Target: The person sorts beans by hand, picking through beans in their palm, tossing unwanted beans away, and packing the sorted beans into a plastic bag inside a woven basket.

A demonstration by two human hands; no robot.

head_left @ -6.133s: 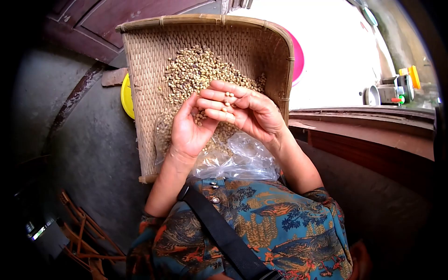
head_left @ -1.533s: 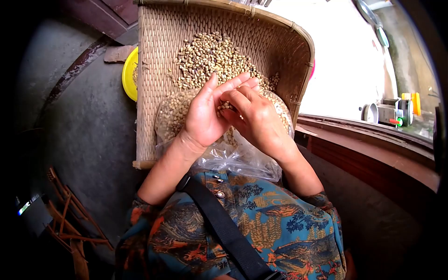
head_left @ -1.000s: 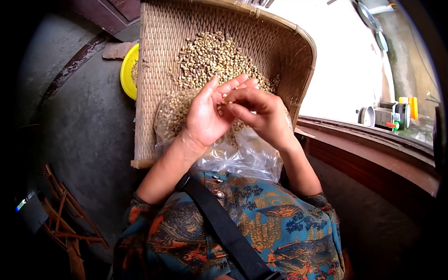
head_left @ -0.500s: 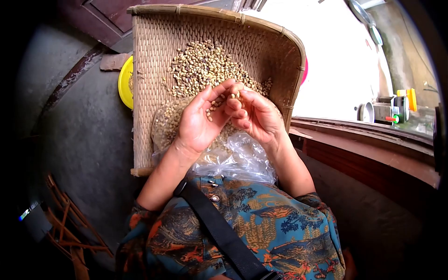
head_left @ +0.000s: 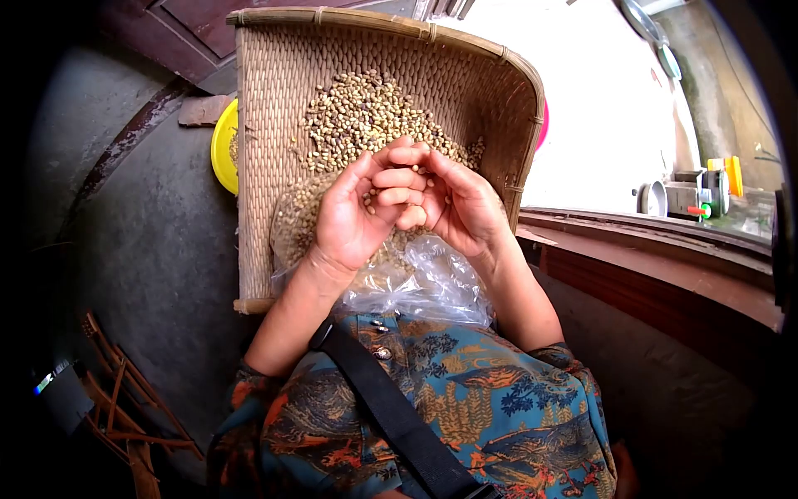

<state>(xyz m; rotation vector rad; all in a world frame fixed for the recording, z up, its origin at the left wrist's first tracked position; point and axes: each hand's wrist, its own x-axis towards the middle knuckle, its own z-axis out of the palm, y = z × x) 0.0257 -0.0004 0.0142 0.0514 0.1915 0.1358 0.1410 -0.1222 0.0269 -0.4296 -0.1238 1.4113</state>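
Note:
My left hand (head_left: 351, 218) is cupped, palm up, with several beans (head_left: 370, 202) in it. Against its fingers rests my right hand (head_left: 457, 204), curled, with a few beans at its fingers and palm. Both hands are over a clear plastic bag (head_left: 445, 279) of beans that lies in a woven bamboo tray (head_left: 270, 108). Beyond the fingertips, a loose pile of pale and dark beans (head_left: 357, 116) spreads on the weave.
A yellow basin (head_left: 223, 150) is at the tray's left, near a brick (head_left: 202, 111). Part of a pink object (head_left: 544, 126) shows at the right. Wooden sticks (head_left: 125, 399) are at lower left. A reddish ledge (head_left: 648, 254) runs along the right.
Since half a second ago, my right hand's fingers have curled in, and my left hand's fingers have closed nearer to them. Earlier the right fingers were picking above the left palm.

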